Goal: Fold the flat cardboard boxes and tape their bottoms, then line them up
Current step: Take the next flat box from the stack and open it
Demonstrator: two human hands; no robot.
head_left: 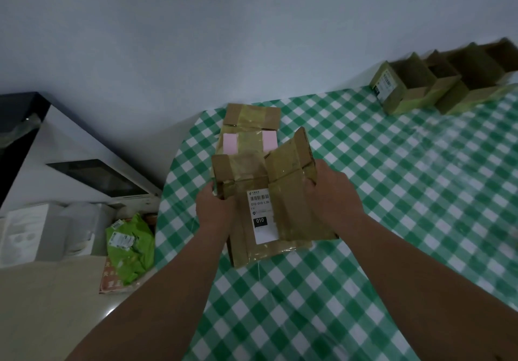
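Note:
A flat cardboard box (252, 175) with a white shipping label is held over the green checked table (392, 220), near its left edge. My left hand (214, 209) grips the box's left side. My right hand (328, 192) grips its right side, where a flap sticks up at an angle. Under it lie more flat boxes: one with pink patches (246, 142) and one with glossy tape (252, 115) further back. A row of folded open boxes (437, 83) stands at the table's far right, by the wall.
Left of the table stands a white cabinet (70, 164) with a dark panel. On the floor beside it are white appliances (42, 234) and a green parcel bag (130, 248). The wall runs behind the table.

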